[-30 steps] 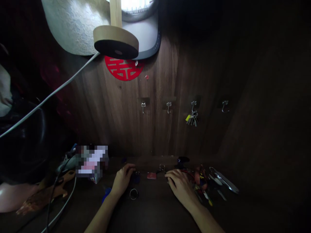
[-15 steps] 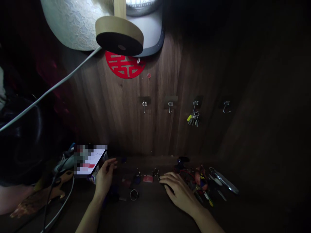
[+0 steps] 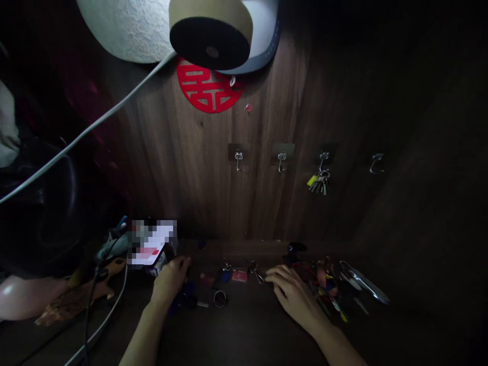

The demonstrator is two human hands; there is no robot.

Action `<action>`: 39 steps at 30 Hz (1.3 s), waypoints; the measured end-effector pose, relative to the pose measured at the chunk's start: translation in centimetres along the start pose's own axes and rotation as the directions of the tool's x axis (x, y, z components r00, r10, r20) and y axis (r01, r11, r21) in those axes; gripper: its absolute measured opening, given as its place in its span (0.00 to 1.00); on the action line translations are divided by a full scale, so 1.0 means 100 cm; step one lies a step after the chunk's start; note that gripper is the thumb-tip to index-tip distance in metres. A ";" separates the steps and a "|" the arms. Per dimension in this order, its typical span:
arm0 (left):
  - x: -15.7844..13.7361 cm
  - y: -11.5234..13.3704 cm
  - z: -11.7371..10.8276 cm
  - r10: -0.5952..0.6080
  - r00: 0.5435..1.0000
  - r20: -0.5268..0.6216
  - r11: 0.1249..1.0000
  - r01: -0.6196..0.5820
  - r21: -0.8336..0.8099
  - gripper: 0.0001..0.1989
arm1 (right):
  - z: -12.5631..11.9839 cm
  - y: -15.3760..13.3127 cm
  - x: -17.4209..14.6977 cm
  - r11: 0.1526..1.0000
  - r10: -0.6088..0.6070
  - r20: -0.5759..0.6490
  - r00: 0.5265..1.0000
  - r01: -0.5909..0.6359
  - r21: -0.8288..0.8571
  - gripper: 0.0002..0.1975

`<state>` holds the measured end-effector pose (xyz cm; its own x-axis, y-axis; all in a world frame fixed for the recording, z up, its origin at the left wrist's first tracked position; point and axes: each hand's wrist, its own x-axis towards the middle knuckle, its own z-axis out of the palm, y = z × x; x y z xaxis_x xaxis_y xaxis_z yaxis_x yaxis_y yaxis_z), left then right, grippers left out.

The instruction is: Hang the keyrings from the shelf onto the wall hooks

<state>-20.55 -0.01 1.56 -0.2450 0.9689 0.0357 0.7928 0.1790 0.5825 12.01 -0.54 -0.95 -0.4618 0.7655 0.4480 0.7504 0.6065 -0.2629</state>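
Observation:
My left hand (image 3: 171, 277) rests on the dark wooden shelf, its fingers loosely bent and nothing seen in them. Close by its wrist lie dark blue key tags and a key (image 3: 202, 304). Palm down, my right hand (image 3: 292, 292) lies open with fingers stretched out, just right of a metal clip with a ring (image 3: 256, 271). Between the hands are a red tag (image 3: 240, 276), a blue fob (image 3: 226, 275), a dim red tag (image 3: 207, 278) and a round metal ring (image 3: 220, 299). Under the right hand's palm nothing can be seen.
Several metal hooks (image 3: 282, 161) line the wooden wall; a key bunch (image 3: 320, 183) hangs from one. Right of my right hand lies a pile of cords and keys (image 3: 327, 279) and a silvery tool (image 3: 368, 284). A phone (image 3: 156, 244) stands left. A lamp (image 3: 211, 38) hangs above.
The view has shifted, so most things appear farther right. My left hand's fingers have bent more. My right hand sits slightly farther from the metal clip.

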 end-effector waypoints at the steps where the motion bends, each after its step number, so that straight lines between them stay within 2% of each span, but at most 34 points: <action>1: -0.001 0.002 0.002 0.002 1.000 0.029 1.000 -0.001 -0.031 0.14 | 0.000 0.000 0.000 1.000 -0.004 0.007 1.000 0.004 -0.002 0.16; 5: -0.002 0.013 0.014 0.047 0.990 0.131 0.972 -0.015 -0.236 0.14 | -0.002 -0.001 0.000 0.999 -0.032 0.021 0.999 0.032 0.003 0.18; 7: -0.002 0.016 0.018 0.057 0.989 0.139 0.955 -0.013 -0.296 0.14 | -0.003 -0.002 0.000 0.999 -0.051 0.026 0.998 0.050 0.015 0.19; 9: -0.002 0.017 0.020 0.074 0.993 0.095 0.953 -0.043 -0.300 0.14 | -0.004 -0.003 0.001 0.998 -0.052 0.028 0.998 0.052 0.027 0.20; 12: -0.003 0.017 0.020 0.138 0.990 -0.042 0.971 -0.143 -0.190 0.12 | -0.003 -0.003 0.001 0.999 -0.035 0.019 0.999 0.034 0.040 0.20; 15: -0.006 0.019 0.023 0.293 0.952 -0.093 0.946 -0.303 -0.119 0.09 | -0.002 -0.001 0.001 0.999 -0.034 0.006 0.999 0.033 0.042 0.18; 17: -0.009 0.022 0.026 0.423 0.906 -0.036 0.896 -0.424 -0.134 0.08 | -0.001 0.000 0.001 0.999 -0.033 0.005 0.999 0.033 0.041 0.18; 19: -0.010 0.023 0.030 0.488 0.873 0.025 0.865 -0.479 -0.150 0.09 | 0.000 0.001 0.001 0.999 -0.029 0.003 1.000 0.029 0.038 0.17; 22: -0.006 0.019 0.033 0.469 0.883 0.031 0.874 -0.459 -0.160 0.13 | 0.000 0.001 0.001 0.999 -0.028 -0.002 1.000 0.028 0.030 0.17; 27: 0.002 0.008 0.030 0.410 0.910 -0.055 0.899 -0.414 -0.142 0.17 | 0.000 0.001 0.001 0.999 -0.019 -0.003 1.000 0.019 0.042 0.17; 31: 0.003 0.004 0.026 0.383 0.911 -0.152 0.914 -0.398 -0.080 0.19 | 0.002 0.003 0.000 0.999 -0.005 -0.020 1.000 0.005 0.035 0.16; 33: 0.001 0.008 0.027 0.413 0.889 -0.199 0.901 -0.431 -0.056 0.17 | 0.001 0.002 0.001 1.000 0.002 -0.039 0.999 -0.001 0.023 0.16; 35: -0.004 0.016 0.030 0.495 0.849 -0.187 0.859 -0.510 -0.045 0.14 | -0.004 0.000 0.002 1.000 0.018 -0.047 0.999 -0.018 -0.002 0.16; 39: -0.017 0.037 0.039 0.692 0.722 0.000 0.722 -0.692 -0.015 0.13 | -0.025 0.001 0.003 0.991 0.108 0.021 0.994 -0.106 -0.082 0.14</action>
<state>-15.02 -0.32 0.51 0.3718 0.8230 0.4294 0.7331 -0.5441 0.4081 13.07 -0.78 1.29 -0.3877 0.8312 0.3985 0.8317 0.5019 -0.2377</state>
